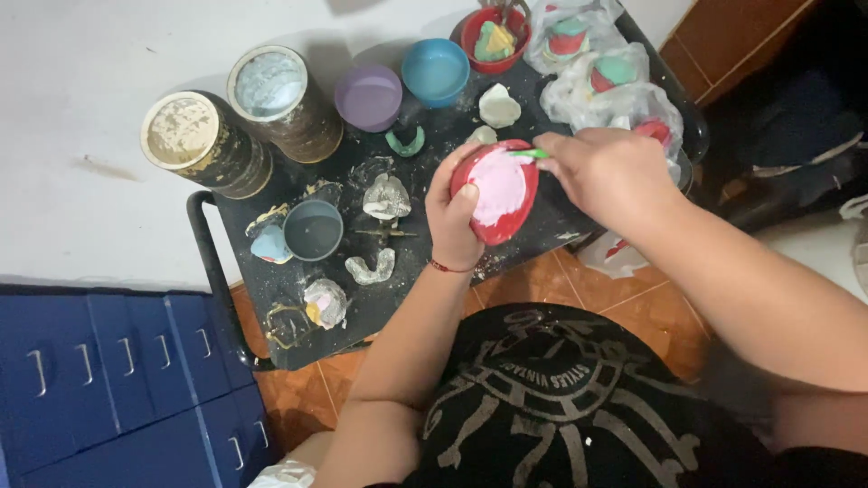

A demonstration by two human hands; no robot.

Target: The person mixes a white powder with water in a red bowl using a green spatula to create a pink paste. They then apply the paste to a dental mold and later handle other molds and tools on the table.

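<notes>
My left hand (455, 212) grips a red rubber mixing bowl (496, 191) tilted toward me, its inside coated with pale pink paste. My right hand (608, 169) holds a green-handled spatula (529, 154) whose tip reaches into the bowl's upper rim. Both hands hover over a small black table (344, 307) smeared with white plaster. Below the bowl my dark printed shirt fills the lower view.
On the table stand two tall crusted canisters (203, 140), a purple bowl (368, 96), a blue bowl (435, 70), a grey bowl (313, 229), plaster dental casts (386, 197) and bagged moulds (604, 77). Blue drawers (117, 380) sit at lower left; orange tile floor lies beneath.
</notes>
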